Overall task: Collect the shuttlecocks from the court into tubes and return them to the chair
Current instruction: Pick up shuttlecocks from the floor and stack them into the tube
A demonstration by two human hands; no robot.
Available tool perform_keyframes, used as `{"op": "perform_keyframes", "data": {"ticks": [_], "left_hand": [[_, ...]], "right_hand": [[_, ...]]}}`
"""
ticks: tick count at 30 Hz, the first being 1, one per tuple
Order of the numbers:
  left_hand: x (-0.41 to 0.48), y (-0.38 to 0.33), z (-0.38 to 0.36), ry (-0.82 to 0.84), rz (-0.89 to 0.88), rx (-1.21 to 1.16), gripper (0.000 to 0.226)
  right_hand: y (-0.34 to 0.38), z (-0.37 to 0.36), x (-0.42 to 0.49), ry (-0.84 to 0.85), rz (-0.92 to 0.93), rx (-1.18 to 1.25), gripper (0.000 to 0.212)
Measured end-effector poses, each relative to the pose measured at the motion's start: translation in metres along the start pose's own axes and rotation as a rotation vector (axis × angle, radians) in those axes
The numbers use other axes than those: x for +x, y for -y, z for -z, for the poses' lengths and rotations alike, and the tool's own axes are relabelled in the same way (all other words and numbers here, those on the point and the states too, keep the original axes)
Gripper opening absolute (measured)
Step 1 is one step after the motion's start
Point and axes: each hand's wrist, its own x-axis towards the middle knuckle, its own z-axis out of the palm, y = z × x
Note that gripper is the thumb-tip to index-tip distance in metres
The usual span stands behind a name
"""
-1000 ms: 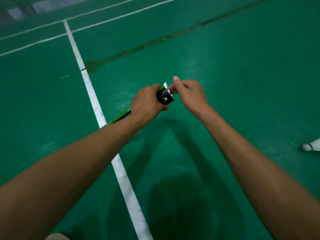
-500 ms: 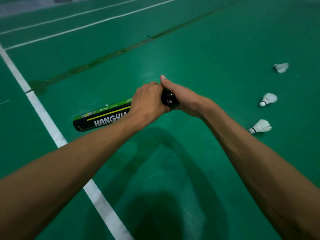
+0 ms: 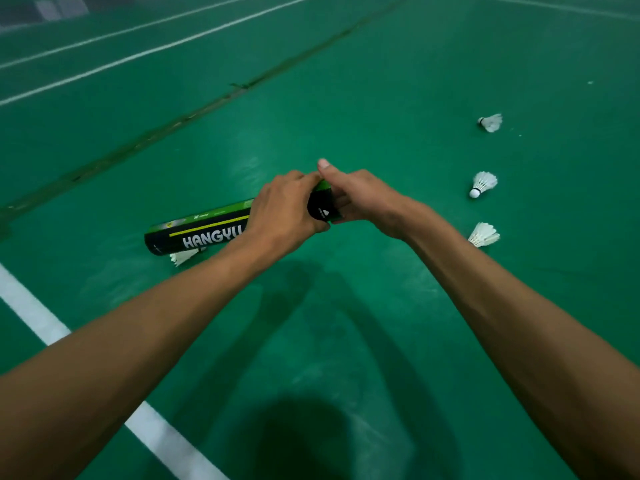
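Note:
A black and green shuttlecock tube (image 3: 201, 230) marked HANGYU lies level in front of me above the green court. My left hand (image 3: 284, 213) grips it near its right end. My right hand (image 3: 360, 199) curls its fingers round the tube's black end cap (image 3: 322, 209), thumb pointing up. Three white shuttlecocks lie on the floor to the right: a far one (image 3: 490, 123), a middle one (image 3: 483, 183) and a near one (image 3: 483, 234). Feathers of another shuttlecock (image 3: 183, 257) show below the tube's left end. The tube's inside is hidden.
A white court line (image 3: 38, 317) runs diagonally at lower left, and more white lines (image 3: 138, 53) cross the far left. A dark seam (image 3: 207, 102) cuts across the floor. My shadow falls on the court between my arms.
White feathers stuck out of the tube's end a second ago; my right hand has closed over that end. The view swung right, bringing the floor shuttlecocks in.

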Motion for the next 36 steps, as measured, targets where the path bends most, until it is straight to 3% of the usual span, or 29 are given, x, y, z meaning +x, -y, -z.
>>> {"op": "perform_keyframes", "data": {"ticks": [4, 8, 16, 23, 26, 32, 36], "left_hand": [[-0.007, 0.012, -0.009, -0.027, -0.045, 0.024, 0.072], [-0.015, 0.028, -0.015, -0.013, -0.042, 0.027, 0.064], [-0.024, 0.065, 0.002, -0.027, -0.005, 0.031, 0.062], [-0.044, 0.07, 0.024, 0.052, 0.028, -0.047, 0.051], [-0.052, 0.072, 0.028, 0.072, 0.029, -0.048, 0.052], [-0.056, 0.084, 0.037, 0.076, -0.006, -0.055, 0.06], [-0.045, 0.102, 0.048, 0.026, 0.018, 0.036, 0.069]], "right_hand": [[-0.012, -0.002, -0.005, 0.144, -0.049, 0.069, 0.05], [-0.023, -0.024, 0.003, 0.212, -0.073, 0.098, 0.064], [-0.003, -0.076, 0.018, 0.293, -0.146, 0.17, 0.032], [0.025, -0.088, 0.015, 0.453, -0.313, 0.049, 0.057], [0.023, -0.095, 0.013, 0.491, -0.308, 0.048, 0.053], [0.015, -0.115, 0.019, 0.403, -0.195, 0.158, 0.052], [0.03, -0.124, 0.028, 0.05, -0.087, 0.226, 0.042]]}}
